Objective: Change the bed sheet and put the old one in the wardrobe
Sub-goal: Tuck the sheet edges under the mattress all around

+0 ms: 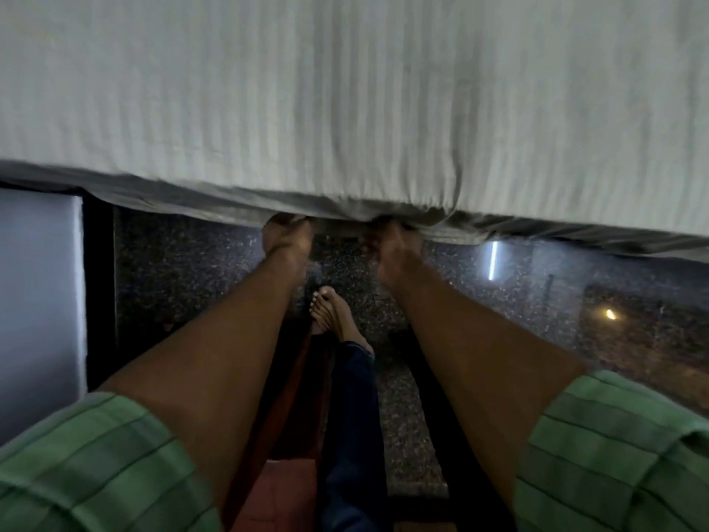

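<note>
A pale striped bed sheet (345,101) fills the upper half of the view, with its lower edge bunched above the floor. My left hand (286,240) grips that edge from below, its fingers hidden in the folds. A short way to the right, my right hand (391,243) grips the same edge, fingers also hidden under the cloth. Both forearms reach forward from green striped sleeves.
A dark speckled stone floor (498,301) lies under the sheet, with light reflections on the right. My bare foot (330,312) and dark trouser leg stand between my arms. A pale grey upright panel (38,301) stands at the left, and a reddish-brown surface (284,489) lies below.
</note>
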Action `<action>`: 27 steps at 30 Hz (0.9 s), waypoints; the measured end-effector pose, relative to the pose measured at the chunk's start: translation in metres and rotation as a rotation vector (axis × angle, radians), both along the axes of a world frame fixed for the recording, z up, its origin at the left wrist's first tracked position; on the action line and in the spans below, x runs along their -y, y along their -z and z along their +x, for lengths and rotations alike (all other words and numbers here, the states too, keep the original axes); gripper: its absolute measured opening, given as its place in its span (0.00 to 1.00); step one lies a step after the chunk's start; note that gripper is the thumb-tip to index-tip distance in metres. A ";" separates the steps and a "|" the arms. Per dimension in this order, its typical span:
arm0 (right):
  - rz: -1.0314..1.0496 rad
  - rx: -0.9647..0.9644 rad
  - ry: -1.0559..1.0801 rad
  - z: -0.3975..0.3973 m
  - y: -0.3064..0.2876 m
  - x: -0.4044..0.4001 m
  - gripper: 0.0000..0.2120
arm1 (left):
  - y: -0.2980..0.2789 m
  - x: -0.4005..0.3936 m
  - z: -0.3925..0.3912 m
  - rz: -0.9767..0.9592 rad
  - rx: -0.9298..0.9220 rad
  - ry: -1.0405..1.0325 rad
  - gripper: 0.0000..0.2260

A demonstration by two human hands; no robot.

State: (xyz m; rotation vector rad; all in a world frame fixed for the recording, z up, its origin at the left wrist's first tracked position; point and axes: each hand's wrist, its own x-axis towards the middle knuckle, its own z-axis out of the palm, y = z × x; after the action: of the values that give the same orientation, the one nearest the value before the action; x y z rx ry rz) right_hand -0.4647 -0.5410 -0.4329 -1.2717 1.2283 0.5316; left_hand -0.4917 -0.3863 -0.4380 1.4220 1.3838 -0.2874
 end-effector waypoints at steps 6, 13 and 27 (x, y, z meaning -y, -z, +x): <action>-0.144 -0.043 0.040 0.005 0.033 -0.012 0.22 | 0.011 -0.001 0.004 -0.078 0.027 -0.093 0.15; -0.159 -0.074 -0.060 0.000 0.078 -0.008 0.21 | 0.093 -0.007 -0.013 0.060 -0.123 -0.101 0.29; 0.374 0.153 0.695 0.010 -0.015 -0.006 0.19 | -0.019 0.028 0.030 -0.407 0.091 -0.581 0.12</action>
State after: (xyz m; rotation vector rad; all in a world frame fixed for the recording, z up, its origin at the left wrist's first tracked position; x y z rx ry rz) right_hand -0.4550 -0.5351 -0.4175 -0.5060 1.2728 0.1358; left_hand -0.4618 -0.4146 -0.4193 0.6564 1.4955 -0.1107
